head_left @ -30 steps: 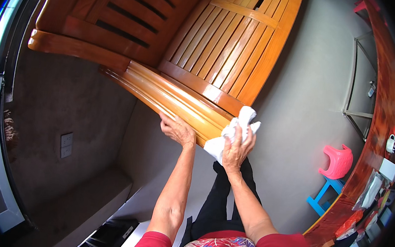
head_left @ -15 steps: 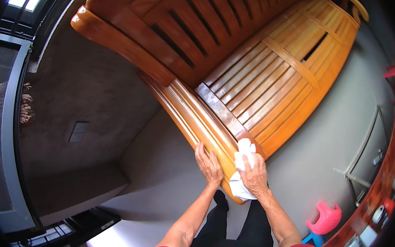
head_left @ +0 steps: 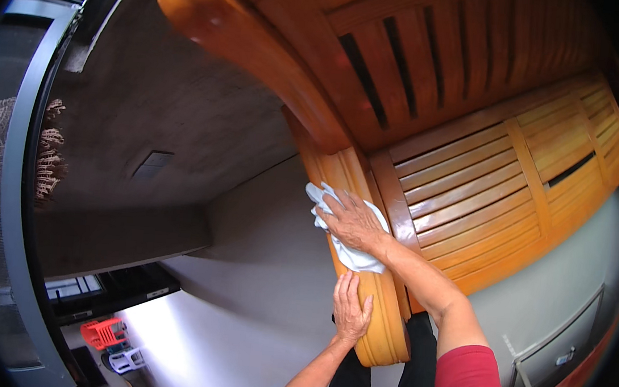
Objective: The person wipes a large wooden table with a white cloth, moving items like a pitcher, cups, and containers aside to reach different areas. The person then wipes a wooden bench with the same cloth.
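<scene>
A glossy wooden bench (head_left: 475,199) with a slatted seat and back fills the upper right. On its broad, rounded armrest (head_left: 380,334) lies a crumpled white cloth (head_left: 359,260). My right hand (head_left: 354,222) presses the cloth against the top of the armrest, its fingers spread over the fabric and part of it bunched past the fingertips. Lower down, nearer to me, my left hand (head_left: 349,312) lies with extended fingers on the left side of the armrest and holds nothing. Cloth bunched under my right palm is hidden.
A grey-framed screen door (head_left: 20,171) stands at the left, with a fringed fabric (head_left: 51,151) beside it. A red plastic basket (head_left: 104,332) and a white plastic stool (head_left: 126,359) are at the lower left. A metal-framed piece (head_left: 553,336) stands right of the bench.
My right hand has moved the cloth from the armrest's near end farther up along it, toward the backrest. My left hand stays on the armrest's side, now nearer its front end. The view has turned left.
</scene>
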Motion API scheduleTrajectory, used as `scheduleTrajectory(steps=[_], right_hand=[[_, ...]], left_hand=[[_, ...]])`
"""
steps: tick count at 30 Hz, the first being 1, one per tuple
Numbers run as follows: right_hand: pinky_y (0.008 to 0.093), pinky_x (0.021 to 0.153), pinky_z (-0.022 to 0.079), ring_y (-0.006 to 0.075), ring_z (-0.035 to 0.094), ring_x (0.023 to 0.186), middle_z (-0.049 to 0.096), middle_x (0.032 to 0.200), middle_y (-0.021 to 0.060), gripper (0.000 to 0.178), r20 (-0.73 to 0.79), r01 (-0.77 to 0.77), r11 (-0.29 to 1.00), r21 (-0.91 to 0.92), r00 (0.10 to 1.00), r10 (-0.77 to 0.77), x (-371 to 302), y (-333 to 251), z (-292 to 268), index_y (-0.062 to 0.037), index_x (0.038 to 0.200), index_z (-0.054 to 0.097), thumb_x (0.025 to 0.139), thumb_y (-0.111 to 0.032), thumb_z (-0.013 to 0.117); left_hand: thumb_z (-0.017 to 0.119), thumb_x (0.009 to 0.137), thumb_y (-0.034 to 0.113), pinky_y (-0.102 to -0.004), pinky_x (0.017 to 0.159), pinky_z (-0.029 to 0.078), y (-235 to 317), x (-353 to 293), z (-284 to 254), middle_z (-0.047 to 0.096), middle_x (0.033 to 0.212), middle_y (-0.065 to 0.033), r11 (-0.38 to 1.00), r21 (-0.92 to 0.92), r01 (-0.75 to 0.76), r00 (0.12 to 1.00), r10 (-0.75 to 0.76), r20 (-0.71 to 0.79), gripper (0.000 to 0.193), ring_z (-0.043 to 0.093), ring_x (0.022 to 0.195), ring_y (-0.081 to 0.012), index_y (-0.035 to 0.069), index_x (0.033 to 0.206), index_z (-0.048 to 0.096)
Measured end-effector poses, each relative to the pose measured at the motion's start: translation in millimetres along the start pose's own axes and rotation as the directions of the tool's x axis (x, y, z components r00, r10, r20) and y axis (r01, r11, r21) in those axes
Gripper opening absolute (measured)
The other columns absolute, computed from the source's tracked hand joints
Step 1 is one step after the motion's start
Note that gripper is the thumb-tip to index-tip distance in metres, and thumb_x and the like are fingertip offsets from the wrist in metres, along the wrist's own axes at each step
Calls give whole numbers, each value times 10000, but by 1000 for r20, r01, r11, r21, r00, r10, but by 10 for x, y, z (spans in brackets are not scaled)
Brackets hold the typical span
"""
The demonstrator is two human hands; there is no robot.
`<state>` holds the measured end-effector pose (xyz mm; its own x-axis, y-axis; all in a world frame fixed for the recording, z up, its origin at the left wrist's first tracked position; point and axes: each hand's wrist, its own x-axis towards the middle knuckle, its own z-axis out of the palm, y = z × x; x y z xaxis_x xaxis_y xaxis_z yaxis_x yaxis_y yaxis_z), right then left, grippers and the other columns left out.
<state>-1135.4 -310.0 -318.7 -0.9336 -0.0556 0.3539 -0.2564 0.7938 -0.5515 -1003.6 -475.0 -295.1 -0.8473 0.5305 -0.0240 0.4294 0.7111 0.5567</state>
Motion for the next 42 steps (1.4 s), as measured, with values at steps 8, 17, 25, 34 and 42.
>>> scheduleTrajectory(steps=[8, 17, 25, 34, 42], right_hand=[[433, 1024, 336, 359, 417, 1232, 486, 1313, 160, 337, -137, -21, 874, -486, 989, -52, 1386, 384, 594, -46, 1166, 633, 886, -181, 502], [506, 1047, 267, 431, 361, 1282, 430, 1369, 240, 353, -115, -204, 711, -673, 978, 171, 1623, 253, 700, -42, 1171, 628, 891, -204, 487], [504, 1006, 317, 446, 390, 1246, 436, 1356, 243, 418, -123, -286, 902, -325, 958, 260, -28, -512, 395, -19, 1251, 563, 851, -131, 520], [488, 821, 446, 413, 475, 1111, 436, 1280, 242, 556, -372, -773, 614, -157, 622, 689, 509, 113, 186, -31, 1347, 424, 851, -197, 612], [535, 892, 435, 541, 466, 1070, 422, 1203, 358, 679, 45, -765, 612, 201, 631, 774, -738, -333, -23, -2, 1427, 235, 881, -197, 589]], left_hand=[[664, 817, 195, -437, 1091, 338, 3, 16, -12, 385, 1389, -170, 998, 63, 27, 1000, -27, -1, 615, 365, 1290, -364, 24, 1349, 408], [686, 794, 173, -450, 1081, 345, -23, 17, 27, 394, 1372, -161, 999, 0, 37, 999, -37, -34, 610, 373, 1276, -358, 18, 1326, 429], [612, 862, 207, -487, 1083, 283, -40, -31, 15, 358, 1387, -195, 996, -52, 78, 997, -78, 2, 559, 327, 1286, -401, -8, 1336, 407], [539, 895, 147, -464, 1110, 264, -13, -12, 47, 365, 1402, -182, 996, -90, 11, 1000, -13, -23, 492, 311, 1318, -375, -3, 1339, 391], [452, 953, 315, -471, 1095, 256, -87, -51, 79, 403, 1377, -192, 977, -211, 13, 995, -35, -99, 533, 343, 1296, -378, -7, 1370, 367]])
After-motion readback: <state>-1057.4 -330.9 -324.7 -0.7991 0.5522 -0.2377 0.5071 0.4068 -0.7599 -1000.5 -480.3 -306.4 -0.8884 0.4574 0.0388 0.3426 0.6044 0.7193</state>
